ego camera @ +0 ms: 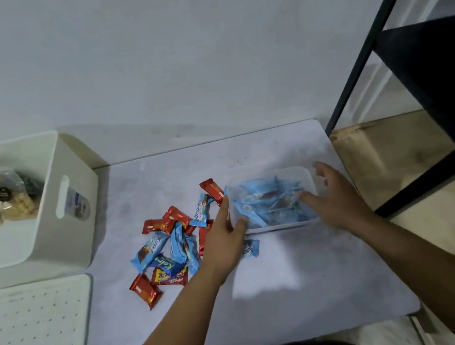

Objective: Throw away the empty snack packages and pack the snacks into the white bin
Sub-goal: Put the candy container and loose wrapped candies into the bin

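Head view, sole view. Clear plastic tub (273, 199) on the pale tabletop (302, 296), right of centre, filled with blue-wrapped snack bars (258, 197). Left hand (226, 242) at the tub's near-left corner, thumb over the rim, fingers curled round the wall: holding the tub. Right hand (337, 198) over the tub's right side, fingers spread and fairly straight, fingertips (305, 195) reaching down among the blue wrappers; whether anything is pinched, cannot tell. Loose heap of red and blue snack packets (169, 243) just left of the tub, touching the left hand's side; one more blue packet (250, 249) lying just beside the tub's near edge. White bin (70, 200) well apart at far left, open, already holding clear bagged snacks (9, 198). Perforated white board (31, 343) in front of the bin. Step judged: settling blue bars inside the tub, packing stage partway. Next move likely calls for lifting the filled tub level across to the white bin, loose heap sorted afterwards.
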